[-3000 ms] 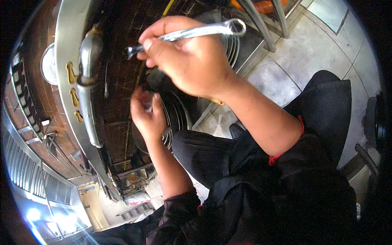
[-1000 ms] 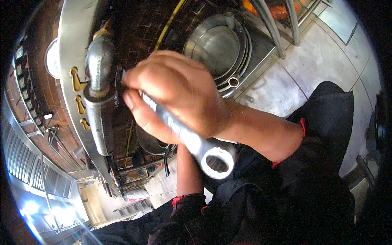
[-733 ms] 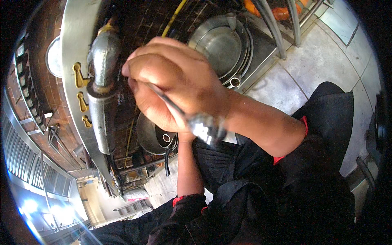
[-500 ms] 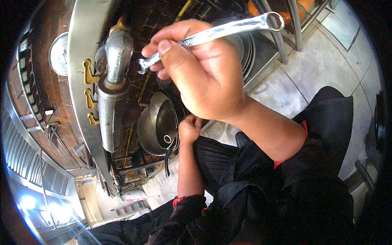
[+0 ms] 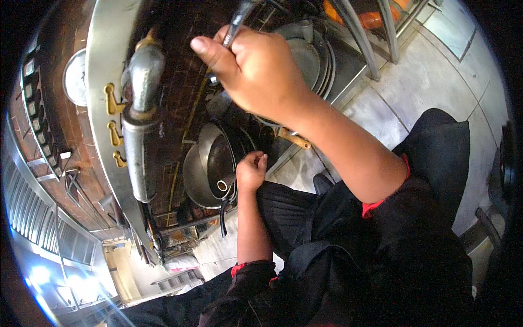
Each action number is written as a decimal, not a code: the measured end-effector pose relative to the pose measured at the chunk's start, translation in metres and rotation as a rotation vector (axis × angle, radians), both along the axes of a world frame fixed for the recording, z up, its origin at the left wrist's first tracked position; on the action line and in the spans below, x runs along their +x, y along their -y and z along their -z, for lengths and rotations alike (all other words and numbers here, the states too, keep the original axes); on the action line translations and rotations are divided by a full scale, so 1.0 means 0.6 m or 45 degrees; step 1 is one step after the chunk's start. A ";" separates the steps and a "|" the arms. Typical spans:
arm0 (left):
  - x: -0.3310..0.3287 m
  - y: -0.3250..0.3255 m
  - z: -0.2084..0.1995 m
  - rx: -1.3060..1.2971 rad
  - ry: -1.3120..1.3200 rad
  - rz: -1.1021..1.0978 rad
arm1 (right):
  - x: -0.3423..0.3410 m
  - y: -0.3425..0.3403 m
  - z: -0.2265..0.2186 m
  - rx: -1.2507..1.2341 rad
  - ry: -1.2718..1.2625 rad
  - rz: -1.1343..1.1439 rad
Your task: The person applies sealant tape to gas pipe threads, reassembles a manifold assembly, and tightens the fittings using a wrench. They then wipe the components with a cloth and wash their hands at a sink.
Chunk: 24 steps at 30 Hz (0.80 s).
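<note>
R hand [image 5: 268, 73] grips spanner [image 5: 237, 26], view's 12 o'clock; L hand [image 5: 251, 173], R's 6 o'clock, fingers curled, nothing visible inside. Prob. best: firm hold, tool clear of pipe [image 5: 144, 82], 10 o'clock.

Floor: pale square tiles [image 5: 436, 98], dark joints, scuffed in places. Left side: reddish-brown brick-patterned wall [image 5: 68, 133]. Lower left: ribbed metal panels [image 5: 36, 218], glaring white lights [image 5: 76, 284] below them, streaking; cream wall [image 5: 126, 267] beyond. Upper right: tubular metal legs [image 5: 357, 39] near a low metal shelf [image 5: 348, 86].
</note>
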State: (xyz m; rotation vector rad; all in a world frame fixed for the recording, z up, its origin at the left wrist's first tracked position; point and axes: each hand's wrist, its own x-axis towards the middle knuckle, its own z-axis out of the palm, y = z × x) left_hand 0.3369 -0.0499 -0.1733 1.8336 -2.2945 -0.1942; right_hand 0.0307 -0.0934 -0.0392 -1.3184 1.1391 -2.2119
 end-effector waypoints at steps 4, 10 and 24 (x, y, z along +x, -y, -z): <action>-0.003 0.000 0.001 0.042 -0.019 -0.086 | -0.017 0.008 0.008 0.093 0.264 -0.364; 0.000 0.010 0.003 0.091 0.037 -0.043 | -0.002 -0.034 -0.016 -0.318 0.619 -0.540; 0.043 0.013 0.022 -0.278 0.134 0.316 | 0.067 -0.072 -0.023 -0.663 0.204 0.021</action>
